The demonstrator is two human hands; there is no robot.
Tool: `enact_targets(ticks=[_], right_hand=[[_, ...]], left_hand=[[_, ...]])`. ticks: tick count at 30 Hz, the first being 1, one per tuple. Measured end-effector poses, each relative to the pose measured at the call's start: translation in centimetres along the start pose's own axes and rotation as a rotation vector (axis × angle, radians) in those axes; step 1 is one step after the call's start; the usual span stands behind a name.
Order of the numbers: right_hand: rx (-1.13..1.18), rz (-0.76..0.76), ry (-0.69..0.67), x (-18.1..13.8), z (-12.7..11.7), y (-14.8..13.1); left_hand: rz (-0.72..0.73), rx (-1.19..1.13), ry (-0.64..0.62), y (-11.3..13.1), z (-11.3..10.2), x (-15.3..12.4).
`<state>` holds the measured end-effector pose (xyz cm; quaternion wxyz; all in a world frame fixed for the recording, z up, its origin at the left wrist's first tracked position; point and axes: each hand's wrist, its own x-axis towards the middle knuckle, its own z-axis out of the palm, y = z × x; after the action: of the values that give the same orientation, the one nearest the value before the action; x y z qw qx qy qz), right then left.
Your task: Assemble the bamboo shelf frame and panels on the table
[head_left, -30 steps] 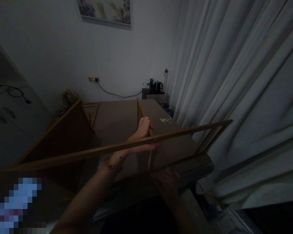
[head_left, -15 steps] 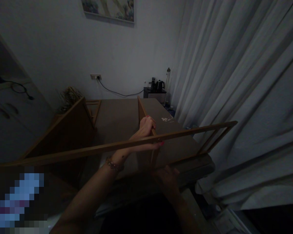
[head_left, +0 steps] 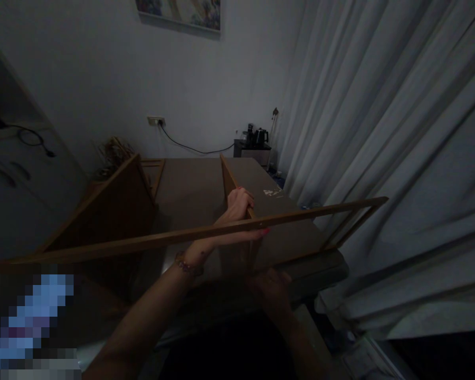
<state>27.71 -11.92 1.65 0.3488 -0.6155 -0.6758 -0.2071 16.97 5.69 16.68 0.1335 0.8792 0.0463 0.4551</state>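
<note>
A brown wooden cabinet frame lies on its back in a dim room. My left hand (head_left: 238, 206) is closed round the top edge of its upright middle divider (head_left: 230, 177), with the thumb along the long front rail (head_left: 142, 244) that crosses the view. My right hand (head_left: 271, 293) is lower, in shadow, against the near end of the frame below the rail; its fingers are too dark to read. A wide back panel (head_left: 190, 187) lies flat behind the divider.
A slanted side panel (head_left: 114, 203) stands at the left. White curtains (head_left: 380, 132) hang at the right. A small stand with a kettle (head_left: 256, 138) sits by the far wall, with a cable running to a wall socket (head_left: 155, 121). A cupboard (head_left: 11, 179) is at the far left.
The view has drifted slightly up and left. Both hands keep their places on the frame; the right hand sits a touch lower in the picture.
</note>
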Motion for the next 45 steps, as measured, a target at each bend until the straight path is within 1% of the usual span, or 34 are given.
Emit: enact_targets(ticks=[3,5,9,12,16,22,27,30,33,37,41,45], right_hand=[[-0.003,-0.015,-0.001,-0.1,-0.2,0.0],[-0.002,-0.024,-0.004,-0.2,-0.4,0.1],[-0.008,0.03,-0.052,-0.6,-0.5,0.1],[-0.019,0.026,-0.065,-0.9,-0.4,0.1],[-0.015,0.013,-0.037,-0.9,-0.5,0.0],[-0.044,0.039,-0.082,-0.5,-0.4,-0.2],[-0.052,-0.016,-0.089,-0.4,-0.3,0.0],[-0.05,-0.012,-0.077,-0.1,-0.4,0.1],[-0.029,-0.013,-0.096,0.4,-0.6,0.2],[-0.006,0.027,-0.151,0.8,-0.6,0.4],[-0.055,0.137,-0.231,0.9,-0.5,0.6],[-0.09,0.2,-0.257,1.0,-0.4,0.9]], left_hand=[[-0.004,-0.004,-0.033,0.3,-0.2,0.2],[-0.001,-0.005,-0.025,0.3,-0.2,0.3],[0.003,0.0,-0.024,0.3,-0.1,0.5],[0.007,-0.006,-0.028,0.4,-0.2,0.5],[-0.007,-0.023,0.0,0.5,-0.3,0.5],[-0.006,-0.055,0.013,0.2,0.0,0.3],[0.008,-0.063,0.072,0.1,0.3,0.2],[0.004,-0.067,0.048,0.2,0.2,0.2],[-0.032,-0.071,0.025,0.3,0.1,0.2],[-0.041,-0.067,0.042,0.3,0.1,0.1],[-0.03,-0.056,0.057,0.5,0.1,0.1],[-0.041,-0.031,0.073,0.5,0.3,0.2]])
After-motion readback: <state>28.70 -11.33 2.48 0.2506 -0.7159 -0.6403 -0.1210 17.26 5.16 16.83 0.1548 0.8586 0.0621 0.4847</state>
